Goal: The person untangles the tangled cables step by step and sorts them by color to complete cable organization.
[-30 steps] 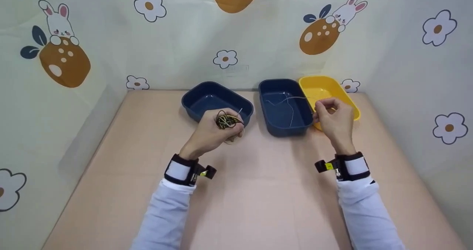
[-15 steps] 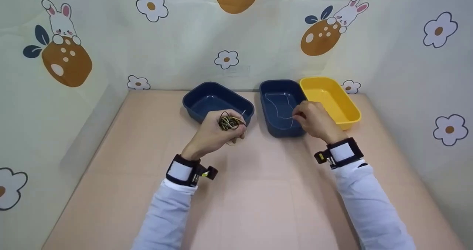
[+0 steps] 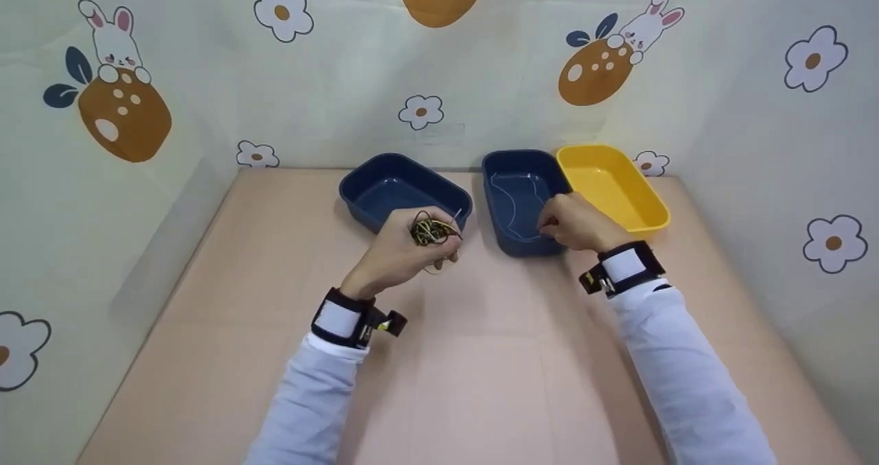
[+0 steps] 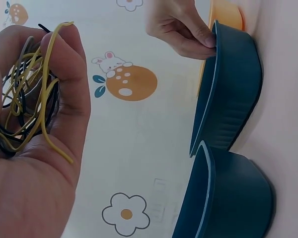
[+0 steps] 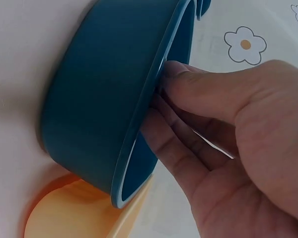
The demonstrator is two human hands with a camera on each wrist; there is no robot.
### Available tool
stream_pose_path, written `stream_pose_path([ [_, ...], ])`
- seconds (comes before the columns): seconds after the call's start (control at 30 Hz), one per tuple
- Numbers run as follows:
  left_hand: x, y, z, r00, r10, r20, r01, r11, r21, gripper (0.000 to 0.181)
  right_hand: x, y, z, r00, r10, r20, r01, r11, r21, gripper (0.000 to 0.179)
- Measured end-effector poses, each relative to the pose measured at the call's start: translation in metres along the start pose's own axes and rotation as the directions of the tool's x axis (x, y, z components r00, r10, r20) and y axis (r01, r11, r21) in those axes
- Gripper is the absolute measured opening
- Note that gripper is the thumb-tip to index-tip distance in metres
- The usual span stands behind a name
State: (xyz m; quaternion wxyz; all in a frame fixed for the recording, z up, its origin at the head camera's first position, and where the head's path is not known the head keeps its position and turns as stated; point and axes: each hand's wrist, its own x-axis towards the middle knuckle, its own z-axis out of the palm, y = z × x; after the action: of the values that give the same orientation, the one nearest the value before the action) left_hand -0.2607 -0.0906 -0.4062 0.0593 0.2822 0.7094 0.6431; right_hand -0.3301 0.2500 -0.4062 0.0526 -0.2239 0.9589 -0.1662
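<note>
- Clock reference: middle of the worktop, head view; twelve o'clock faces the patterned backdrop.
- Left hand, eleven o'clock: fingers curled round the bundle, a tangle of yellow, black and pale strands. One yellow length passes over the fingertips and hangs across the palm.
- Right hand, two o'clock: thumb and fingers bent close together, tips inside the near rim of the right bin. Their grip is hidden; cannot tell whether they pinch anything. The hands are well apart.
- Pale strand, one o'clock: curves inside the right bin, its near end running to the right fingertips.
- Left bin, eleven o'clock: blue, set at an angle behind the left hand.
- Right bin, one o'clock: blue, just beside the yellow bin.
- Yellow bin, two o'clock: partly behind the right hand.
</note>
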Motion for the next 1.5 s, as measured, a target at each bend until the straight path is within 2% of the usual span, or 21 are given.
stream_pose_path([
  [0.13, 0.0, 0.0, 0.001, 1.0, -0.001, 0.001, 0.001, 1.0, 0.01, 0.008, 0.0, 0.002, 0.0, 0.999, 0.01, 0.031, -0.01, 1.0, -0.003, 0.017],
  [0.33, 0.0, -0.001, 0.003, 1.0, 0.005, 0.002, -0.005, 1.0, 0.008, 0.012, -0.003, 0.004, -0.001, 1.0, 0.011, -0.014, -0.011, 1.0, 0.02, 0.019],
  [0.47, 0.0, -0.001, 0.006, 1.0, 0.006, 0.011, -0.006, 1.0, 0.014, 0.013, -0.008, 0.0, -0.002, 0.997, 0.02, -0.076, -0.016, 0.998, 0.055, 0.022],
  [0.57, 0.0, -0.001, 0.007, 1.0, 0.006, 0.013, -0.007, 1.0, 0.016, 0.012, -0.013, -0.005, -0.003, 0.99, 0.002, -0.142, 0.01, 0.997, 0.079, 0.022],
  [0.67, 0.001, -0.002, 0.009, 1.0, 0.01, 0.02, -0.01, 1.0, 0.015, 0.012, -0.021, -0.01, -0.002, 0.974, -0.034, -0.226, 0.06, 0.992, 0.109, 0.019],
  [0.73, 0.001, -0.003, 0.011, 1.0, 0.012, 0.029, -0.013, 1.0, 0.015, 0.013, -0.027, -0.015, -0.001, 0.956, -0.06, -0.289, 0.104, 0.985, 0.139, 0.017],
  [0.9, 0.002, -0.004, 0.016, 0.999, 0.012, 0.039, -0.013, 1.0, 0.017, 0.017, -0.042, -0.036, 0.003, 0.902, -0.135, -0.411, 0.242, 0.944, 0.222, 0.01],
  [1.0, 0.004, -0.006, 0.019, 0.999, 0.009, 0.042, -0.009, 1.0, 0.015, 0.019, -0.048, -0.051, 0.006, 0.872, -0.189, -0.452, 0.331, 0.907, 0.259, 0.008],
  [1.1, 0.004, -0.007, 0.023, 0.999, 0.005, 0.043, -0.006, 1.0, 0.023, 0.022, -0.053, -0.065, 0.009, 0.851, -0.235, -0.469, 0.403, 0.865, 0.298, 0.007],
  [1.23, 0.004, -0.007, 0.027, 0.999, 0.002, 0.042, -0.004, 0.999, 0.053, 0.022, -0.059, -0.079, 0.013, 0.842, -0.265, -0.47, 0.457, 0.813, 0.36, 0.006],
  [1.3, 0.004, -0.007, 0.029, 0.999, 0.003, 0.046, -0.006, 0.998, 0.066, 0.022, -0.06, -0.085, 0.014, 0.845, -0.27, -0.461, 0.465, 0.797, 0.386, 0.006],
  [1.5, 0.005, -0.01, 0.034, 0.998, 0.023, 0.062, -0.029, 0.994, 0.109, 0.02, -0.063, -0.095, 0.018, 0.864, -0.283, -0.417, 0.456, 0.791, 0.407, 0.006],
])
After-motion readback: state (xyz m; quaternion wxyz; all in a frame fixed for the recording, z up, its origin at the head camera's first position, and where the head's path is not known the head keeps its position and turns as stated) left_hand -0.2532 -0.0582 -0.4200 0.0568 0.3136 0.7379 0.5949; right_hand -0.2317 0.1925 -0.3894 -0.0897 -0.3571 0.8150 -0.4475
